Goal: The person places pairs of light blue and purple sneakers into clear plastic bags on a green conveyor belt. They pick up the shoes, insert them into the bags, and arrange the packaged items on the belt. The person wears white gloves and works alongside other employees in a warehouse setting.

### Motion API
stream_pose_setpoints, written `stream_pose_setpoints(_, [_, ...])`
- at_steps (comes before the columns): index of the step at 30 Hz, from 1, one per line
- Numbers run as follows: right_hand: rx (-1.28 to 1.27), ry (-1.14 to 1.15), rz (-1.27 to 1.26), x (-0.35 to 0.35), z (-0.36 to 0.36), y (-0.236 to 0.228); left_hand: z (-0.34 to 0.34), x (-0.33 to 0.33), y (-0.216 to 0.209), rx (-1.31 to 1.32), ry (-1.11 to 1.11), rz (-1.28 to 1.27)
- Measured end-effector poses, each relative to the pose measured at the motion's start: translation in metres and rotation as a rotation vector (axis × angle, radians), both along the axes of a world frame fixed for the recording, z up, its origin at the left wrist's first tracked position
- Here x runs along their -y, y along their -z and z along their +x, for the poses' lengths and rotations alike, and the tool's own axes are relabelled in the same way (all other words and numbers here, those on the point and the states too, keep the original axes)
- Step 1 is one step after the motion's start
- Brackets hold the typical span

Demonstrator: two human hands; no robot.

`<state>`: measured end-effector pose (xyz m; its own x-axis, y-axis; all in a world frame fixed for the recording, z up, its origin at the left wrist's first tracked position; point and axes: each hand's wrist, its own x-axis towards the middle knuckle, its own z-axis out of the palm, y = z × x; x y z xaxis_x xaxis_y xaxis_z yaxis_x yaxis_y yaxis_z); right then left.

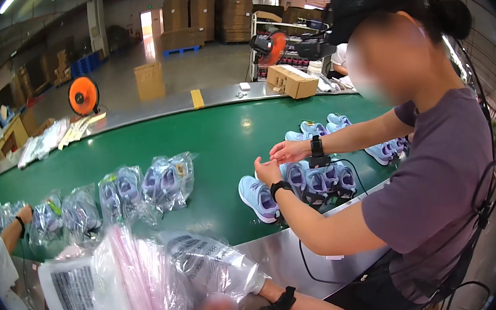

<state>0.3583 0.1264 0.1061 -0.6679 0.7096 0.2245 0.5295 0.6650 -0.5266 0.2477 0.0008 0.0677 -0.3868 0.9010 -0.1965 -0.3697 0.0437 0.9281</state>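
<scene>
From the lower edge, my right forearm with a black wristband reaches into view, and my right hand [251,279] disappears under a clear printed plastic bag [211,258]; its fingers are hidden. Next to it, close in front of me, stands a bunch of clear plastic bags [116,286] with pinkish edges. A blurred patch lies low behind them; whether it is my left hand cannot be made out. Beyond, on the green belt [216,140], several bagged pairs of shoes [168,179] sit in a row. Light blue sneakers [259,198] with purple linings stand unbagged to the right.
At the right a co-worker [443,151] holds both hands over the unbagged sneakers. Another person's hands [22,217] touch bagged shoes at the far left. A metal ledge [284,261] edges the belt. Behind it are a cardboard box [293,80] and an orange fan [83,96].
</scene>
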Motion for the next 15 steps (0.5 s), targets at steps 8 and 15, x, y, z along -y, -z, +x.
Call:
stream_pose_setpoints(8, [0.034, -0.007, -0.035, -0.004, 0.004, 0.006, 0.002, -0.003, -0.014, -0.088, 0.019, -0.12])
stream_pose_setpoints(15, [0.045, 0.01, -0.047, -0.006, -0.002, 0.014, -0.001, -0.005, 0.002, -0.109, 0.063, 0.023])
